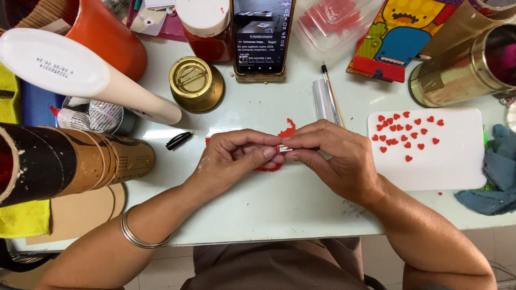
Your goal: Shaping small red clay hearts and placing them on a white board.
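Note:
My left hand (234, 158) and my right hand (336, 156) meet at the middle of the white table (258, 209). Together their fingertips pinch a small silver metal cutter (285, 149). Under the hands lies a thin red sheet (287, 130), mostly hidden, with ragged cut edges showing above and below my fingers. To the right, a white board (446, 166) carries several small red hearts (406, 134) laid out in loose rows.
A phone (262, 35) stands propped at the back centre. Nearby sit a brass cup (196, 83), a red jar (207, 29), a white pen (322, 99), a black cap (178, 140), cardboard tubes (70, 161), a gold tin (467, 67) and a blue cloth (497, 172).

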